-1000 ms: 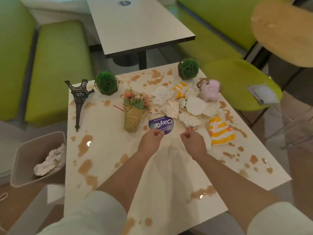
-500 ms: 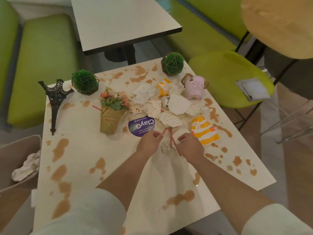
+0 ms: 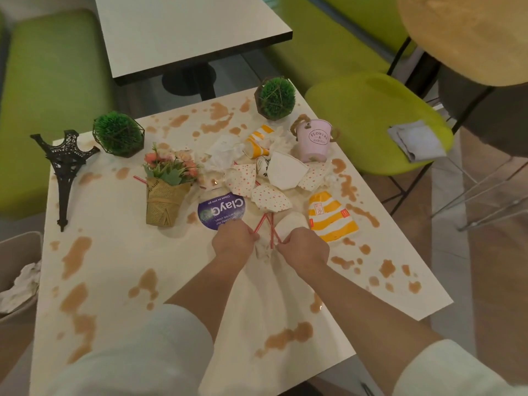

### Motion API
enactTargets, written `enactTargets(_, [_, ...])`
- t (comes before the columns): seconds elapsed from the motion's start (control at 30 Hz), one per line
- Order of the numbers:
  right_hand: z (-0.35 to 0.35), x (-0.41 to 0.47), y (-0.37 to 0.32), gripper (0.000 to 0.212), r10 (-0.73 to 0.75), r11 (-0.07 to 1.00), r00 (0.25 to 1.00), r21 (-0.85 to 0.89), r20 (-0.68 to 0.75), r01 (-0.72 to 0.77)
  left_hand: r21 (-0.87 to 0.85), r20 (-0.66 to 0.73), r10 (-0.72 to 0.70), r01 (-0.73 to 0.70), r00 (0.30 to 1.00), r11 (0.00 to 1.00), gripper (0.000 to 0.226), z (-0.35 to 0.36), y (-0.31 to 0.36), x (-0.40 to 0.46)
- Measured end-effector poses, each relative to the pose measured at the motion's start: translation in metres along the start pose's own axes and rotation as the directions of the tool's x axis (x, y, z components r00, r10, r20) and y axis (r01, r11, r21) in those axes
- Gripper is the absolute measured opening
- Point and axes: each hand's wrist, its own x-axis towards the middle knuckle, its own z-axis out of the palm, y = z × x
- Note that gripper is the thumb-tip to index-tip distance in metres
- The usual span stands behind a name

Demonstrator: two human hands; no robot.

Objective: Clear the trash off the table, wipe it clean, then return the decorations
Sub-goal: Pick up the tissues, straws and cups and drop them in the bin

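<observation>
Both straws lifted now — left hand point(image 3: 233, 242) and right hand point(image 3: 305, 248) each pinch one.

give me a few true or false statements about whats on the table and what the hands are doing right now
1. Both hands hold red-and-white straws. True: the left hand and right hand each pinch straws.
2. The pink bucket lies on its side. False: it stands upright.
3. The Eiffel Tower model stands near the table's left edge. True.
4. The table has been wiped clean. False: brown spills cover it.
5. The bin is on the right. False: it is on the left.
</observation>
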Motion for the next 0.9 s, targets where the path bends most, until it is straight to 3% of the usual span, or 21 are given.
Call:
enactTargets(0.3, [-0.001,-0.003,-0.003,0.016,0.018,0.98,1.0,0.199,0.023,-0.022,-0.051,0.099,0.006,-0.001,0.995,0.999,0.025,-0.002,-0.005,0.003])
enactTargets(0.43, [0.002,-0.008,-0.015,0.007,0.014,0.919,0.998,0.392,0.056,-0.035,-0.2,0.078,0.015,0.001,0.997,0.98,0.009,-0.011,-0.02,-0.003])
enactTargets(0.5, [0.004,-0.009,-0.02,0.01,0.011,0.883,0.997,0.468,0.071,-0.043,-0.278,0.068,0.004,0.015,0.998,0.96,0.022,-0.014,-0.027,-0.004])
enactTargets(0.7, [0.012,-0.024,-0.068,0.008,-0.055,0.818,0.992,0.575,0.115,-0.021,-0.519,0.01,-0.036,0.036,0.999,0.854,0.023,-0.043,-0.067,-0.012])
enactTargets(0.9, [0.025,-0.046,-0.122,0.007,-0.102,0.778,0.989,0.628,0.105,0.013,-0.695,0.054,-0.161,0.153,0.985,0.702,0.019,-0.073,-0.11,-0.027])
